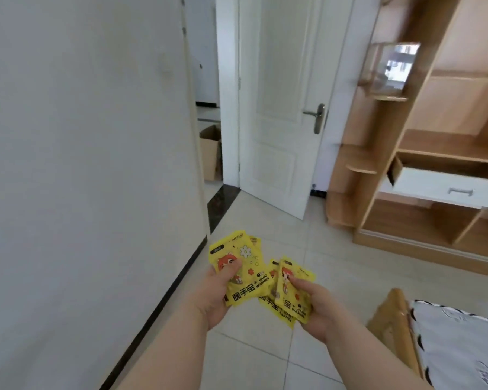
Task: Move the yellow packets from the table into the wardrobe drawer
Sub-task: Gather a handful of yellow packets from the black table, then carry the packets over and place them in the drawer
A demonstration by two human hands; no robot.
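My left hand (219,298) grips a small stack of yellow hand-warmer packets (244,266), thumb pressed on the top one. My right hand (312,308) holds another bunch of yellow packets (286,299), thumb on the front packet. Both bunches are held low over the tiled floor. At the right stands the wooden wardrobe (423,130), and its white-fronted drawer (434,185) is pulled open, well ahead of and to the right of my hands. The drawer's inside is mostly hidden from this angle.
A white door (279,108) stands open ahead, with a cardboard box (210,153) in the hallway beyond. A white wall (82,164) runs along my left. A bed corner with a wooden frame (397,319) and patterned cover sits at lower right.
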